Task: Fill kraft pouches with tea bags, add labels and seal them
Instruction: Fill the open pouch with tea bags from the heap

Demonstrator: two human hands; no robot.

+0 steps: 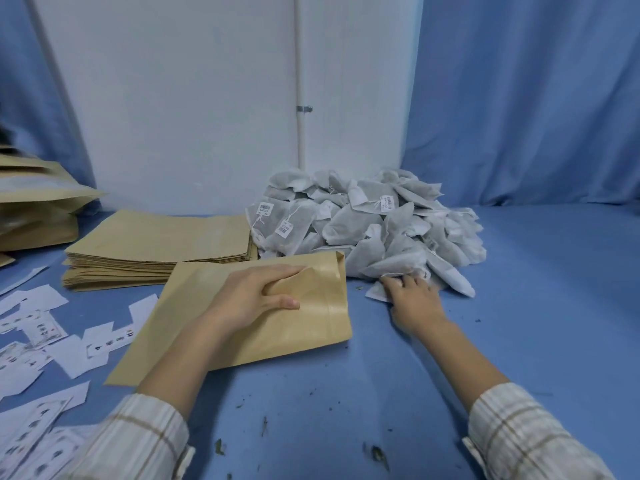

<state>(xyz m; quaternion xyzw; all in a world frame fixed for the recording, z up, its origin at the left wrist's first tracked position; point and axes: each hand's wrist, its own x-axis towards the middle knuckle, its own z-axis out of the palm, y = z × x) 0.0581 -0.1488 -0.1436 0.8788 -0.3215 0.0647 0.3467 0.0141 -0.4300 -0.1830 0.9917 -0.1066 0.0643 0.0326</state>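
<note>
A kraft pouch (304, 327) lies flat on the blue table, its open mouth facing right toward the tea bags. My left hand (256, 294) grips the pouch's upper layer near the mouth, with fingers curled into the paper. A big heap of white tea bags (367, 223) with strings and barcode tags sits just behind and to the right. My right hand (412, 294) reaches into the heap's front edge, fingers curled around a tea bag (398, 265) at the bottom of the pile.
A stack of flat kraft pouches (156, 247) lies left of the heap. Filled pouches (34, 209) pile up at the far left. Loose white paper labels (52, 344) are scattered at the lower left. Tea crumbs dot the blue table (519, 323). Blue curtains hang behind.
</note>
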